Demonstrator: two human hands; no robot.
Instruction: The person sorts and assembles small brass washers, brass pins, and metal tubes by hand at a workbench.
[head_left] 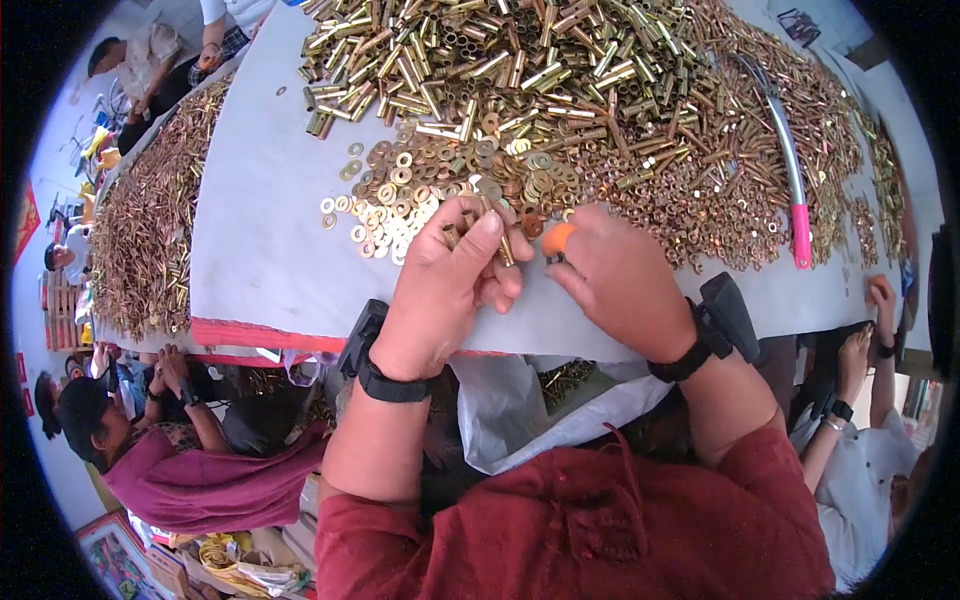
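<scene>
My left hand is closed around several short brass-coloured metal tubes, which poke out between its thumb and fingers. Just to its right, my right hand has its fingers drawn together, with an orange cover on one fingertip. Something small and dark shows below that cover, too small to name. Flat round washers lie spread on the table beyond my left hand. A bed of small nuts lies beyond my right hand. Behind both rises a large heap of metal tubes.
A curved metal tool with a pink handle lies on the right of the white tabletop. A white sack hangs open below the table edge. Another parts-covered table stands left. People work on both sides.
</scene>
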